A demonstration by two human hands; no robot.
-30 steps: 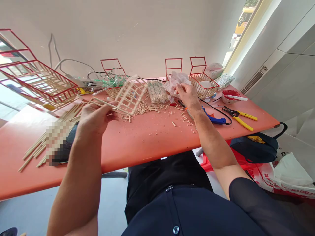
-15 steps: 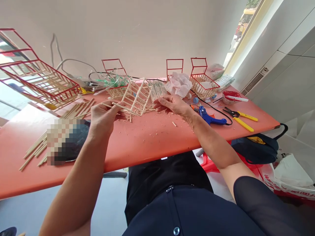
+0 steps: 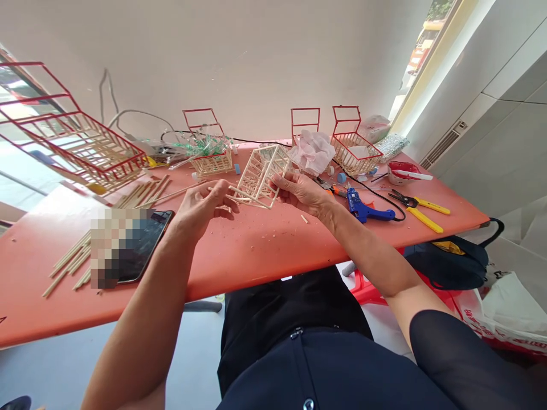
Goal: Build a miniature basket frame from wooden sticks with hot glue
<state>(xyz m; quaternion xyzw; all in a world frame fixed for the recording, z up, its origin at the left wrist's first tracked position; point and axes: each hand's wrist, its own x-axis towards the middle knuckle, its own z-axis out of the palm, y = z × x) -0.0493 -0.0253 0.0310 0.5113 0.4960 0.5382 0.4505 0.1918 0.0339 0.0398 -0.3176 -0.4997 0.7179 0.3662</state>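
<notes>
A small frame of pale wooden sticks (image 3: 259, 172) is held tilted over the middle of the table. My right hand (image 3: 299, 192) pinches its right edge between thumb and fingers. At the frame's lower left, my left hand (image 3: 205, 206) has thumb and forefinger closed on thin sticks, its other fingers loosely spread. Behind the frame stands a stick basket (image 3: 213, 163) filled with green and clear plastic. Crumpled white plastic (image 3: 313, 151) lies just beyond my right hand.
On the orange table (image 3: 256, 256) lie a blue glue gun (image 3: 363, 208), yellow-handled pliers (image 3: 423, 216), a red bowl (image 3: 401, 176), a phone (image 3: 145, 245) and loose sticks (image 3: 70, 259). A red-rimmed basket (image 3: 356, 154) stands behind, a larger one (image 3: 98, 148) at left.
The stick frame has shifted right and my right hand has taken hold of it. My left hand has moved right, its lower fingers more spread. The view has shifted slightly.
</notes>
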